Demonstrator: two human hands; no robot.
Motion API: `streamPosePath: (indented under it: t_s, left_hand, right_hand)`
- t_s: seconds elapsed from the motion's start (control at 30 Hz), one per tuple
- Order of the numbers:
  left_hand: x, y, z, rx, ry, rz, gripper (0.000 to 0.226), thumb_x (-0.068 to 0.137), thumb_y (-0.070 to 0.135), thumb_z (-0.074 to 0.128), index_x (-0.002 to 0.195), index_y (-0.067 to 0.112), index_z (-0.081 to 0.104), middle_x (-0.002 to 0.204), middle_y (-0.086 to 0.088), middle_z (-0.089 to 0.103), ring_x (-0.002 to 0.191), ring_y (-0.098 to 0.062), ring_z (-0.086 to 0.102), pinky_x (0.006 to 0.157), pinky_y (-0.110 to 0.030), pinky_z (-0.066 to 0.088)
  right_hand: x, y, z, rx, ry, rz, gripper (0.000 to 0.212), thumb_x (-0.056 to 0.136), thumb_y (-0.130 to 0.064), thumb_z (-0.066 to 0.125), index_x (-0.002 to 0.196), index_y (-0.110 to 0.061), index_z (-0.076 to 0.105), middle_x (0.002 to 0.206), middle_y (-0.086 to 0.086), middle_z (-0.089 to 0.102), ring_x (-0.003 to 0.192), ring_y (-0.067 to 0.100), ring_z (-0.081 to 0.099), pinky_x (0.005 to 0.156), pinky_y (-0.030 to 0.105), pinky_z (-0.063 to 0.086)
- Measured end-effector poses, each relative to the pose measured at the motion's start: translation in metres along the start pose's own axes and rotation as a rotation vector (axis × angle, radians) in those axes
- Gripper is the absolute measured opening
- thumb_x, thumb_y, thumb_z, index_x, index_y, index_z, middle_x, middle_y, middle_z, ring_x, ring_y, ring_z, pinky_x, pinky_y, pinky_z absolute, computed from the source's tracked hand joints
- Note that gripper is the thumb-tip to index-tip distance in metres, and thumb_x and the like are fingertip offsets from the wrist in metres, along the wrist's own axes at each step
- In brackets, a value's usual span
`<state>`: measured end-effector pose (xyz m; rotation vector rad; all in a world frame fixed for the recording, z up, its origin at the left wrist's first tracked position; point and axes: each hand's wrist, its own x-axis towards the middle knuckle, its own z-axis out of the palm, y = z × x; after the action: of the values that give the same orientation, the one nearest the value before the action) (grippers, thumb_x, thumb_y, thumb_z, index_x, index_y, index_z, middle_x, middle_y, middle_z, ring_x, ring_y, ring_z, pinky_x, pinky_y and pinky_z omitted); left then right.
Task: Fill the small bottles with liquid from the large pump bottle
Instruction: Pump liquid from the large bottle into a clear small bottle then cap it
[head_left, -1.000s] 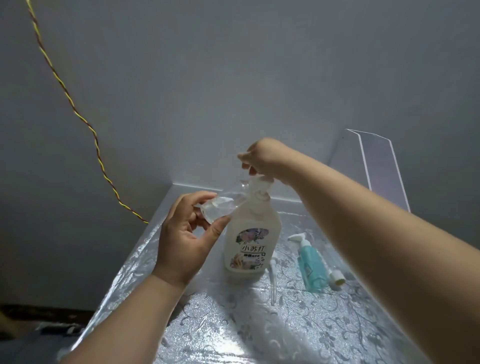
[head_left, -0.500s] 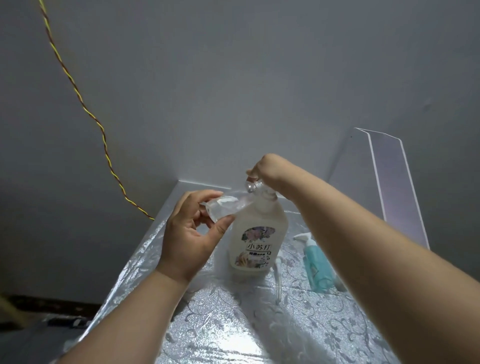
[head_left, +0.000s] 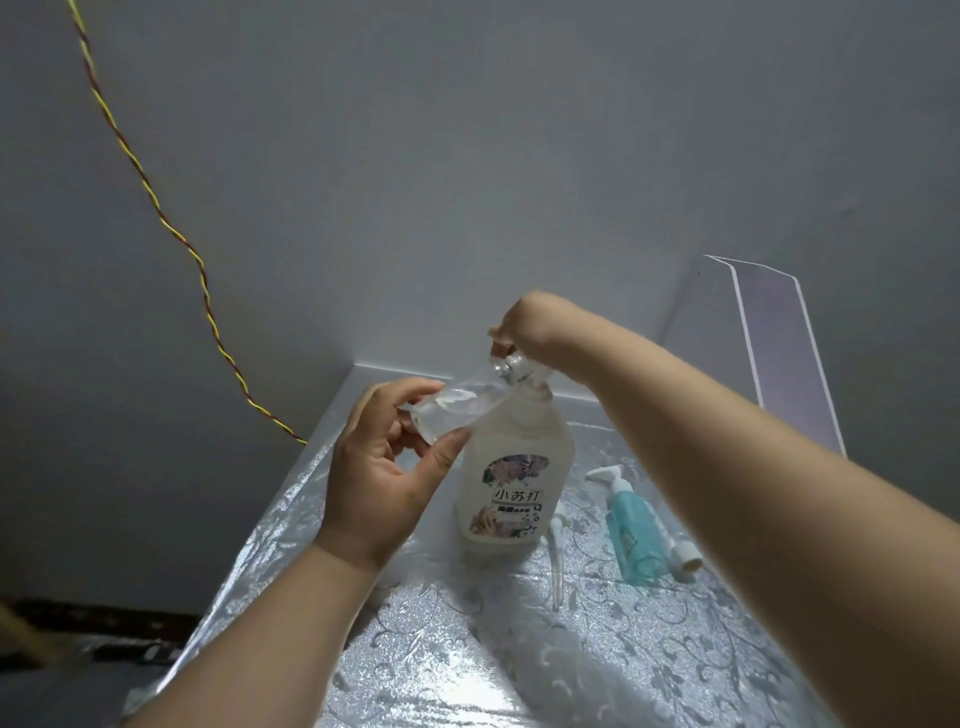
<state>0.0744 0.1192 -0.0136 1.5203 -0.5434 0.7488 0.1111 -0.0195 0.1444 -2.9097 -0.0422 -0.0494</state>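
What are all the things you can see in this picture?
big pump bottle: one, milky white with a flowery label, standing mid-table
small clear bottle: one, see-through, tilted with its mouth at the pump spout
small pump bottle: one, teal with a white pump, right of the big one
loose pump: one, white, lying beside the big bottle
white piece: one, beside the teal bottle
table: one, silver flowery cover
wire: one, yellow and red, on the grey wall
clear panel: one, far right
left hand: holds the small clear bottle
right hand: on the pump head
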Motion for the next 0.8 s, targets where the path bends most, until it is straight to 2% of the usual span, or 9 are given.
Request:
streamPosePath:
  t_s: [0.07,0.17,0.33,0.4,0.47,0.57,0.6,0.7,0.8]
  left_hand:
    - [0.0,0.0,0.0,0.02,-0.008,0.01,0.036,0.077,0.052,0.072,0.109,0.045,0.056,0.103,-0.01,0.065,0.077,-0.027,0.067,0.07,-0.027,0.053]
    - [-0.001,0.0,0.0,0.038,-0.012,0.033,0.035,0.077,0.043,0.073,0.108,0.045,0.057,0.103,-0.007,0.064,0.075,-0.025,0.066,0.068,-0.018,0.049]
    - [-0.001,-0.001,-0.002,0.028,-0.008,0.024,0.034,0.077,0.042,0.073,0.107,0.044,0.058,0.104,-0.006,0.063,0.075,-0.027,0.066,0.07,-0.028,0.053]
    - [-0.001,-0.001,-0.001,0.022,-0.005,0.029,0.034,0.077,0.042,0.073,0.107,0.045,0.058,0.104,-0.006,0.063,0.075,-0.028,0.067,0.07,-0.032,0.055]
    - [-0.001,0.0,-0.001,0.027,0.003,0.04,0.035,0.077,0.043,0.073,0.108,0.046,0.057,0.105,-0.006,0.064,0.075,-0.027,0.067,0.068,-0.025,0.052]
    - [-0.001,0.001,0.0,0.014,0.005,0.034,0.035,0.078,0.047,0.072,0.109,0.048,0.056,0.106,-0.007,0.064,0.076,-0.027,0.067,0.069,-0.026,0.053]
    - [-0.001,0.001,0.0,0.013,0.006,0.034,0.036,0.078,0.048,0.072,0.109,0.048,0.056,0.106,-0.007,0.064,0.076,-0.028,0.067,0.07,-0.026,0.053]
    - [0.0,0.001,-0.001,0.02,0.006,0.032,0.036,0.077,0.047,0.072,0.11,0.048,0.056,0.106,-0.009,0.064,0.076,-0.029,0.067,0.07,-0.032,0.055]
    - [-0.001,0.001,0.0,0.016,0.001,0.021,0.036,0.077,0.048,0.073,0.11,0.047,0.056,0.103,-0.013,0.065,0.078,-0.03,0.068,0.073,-0.044,0.056]
  right_hand:
    - [0.001,0.002,0.003,-0.074,-0.031,-0.002,0.036,0.103,-0.017,0.036,0.123,0.002,0.059,0.124,0.018,0.057,0.114,0.03,0.054,0.075,0.027,0.037]
    - [0.002,0.005,0.007,-0.134,-0.049,-0.01,0.038,0.103,-0.018,0.036,0.123,0.007,0.057,0.131,0.019,0.054,0.121,0.032,0.051,0.089,0.03,0.042]
    - [-0.001,0.004,0.012,-0.049,-0.051,0.012,0.039,0.103,-0.017,0.034,0.121,0.008,0.058,0.129,0.021,0.055,0.12,0.033,0.051,0.076,0.027,0.034]
    - [-0.001,0.007,0.011,0.027,-0.013,0.018,0.035,0.102,-0.015,0.037,0.122,0.005,0.059,0.128,0.019,0.058,0.114,0.031,0.055,0.079,0.028,0.039]
    - [-0.001,0.006,0.006,0.107,0.013,0.017,0.033,0.099,-0.015,0.041,0.119,0.003,0.062,0.12,0.018,0.063,0.091,0.024,0.059,0.076,0.022,0.045]
    - [-0.001,0.004,-0.005,0.201,0.04,0.002,0.031,0.099,-0.016,0.044,0.103,0.005,0.067,0.082,0.011,0.068,0.058,0.015,0.052,0.041,0.01,0.04]
    - [-0.001,0.002,-0.007,0.232,0.033,0.006,0.03,0.099,-0.017,0.044,0.098,0.002,0.068,0.077,0.009,0.066,0.059,0.018,0.055,0.04,0.013,0.04]
    - [-0.001,0.0,-0.005,0.213,0.021,0.026,0.028,0.098,-0.018,0.044,0.107,-0.003,0.066,0.099,0.014,0.067,0.076,0.019,0.055,0.058,0.023,0.046]
    - [0.0,0.001,0.003,0.194,-0.017,0.048,0.03,0.098,-0.013,0.044,0.12,-0.003,0.061,0.086,0.008,0.058,0.06,0.016,0.05,0.052,0.018,0.041]
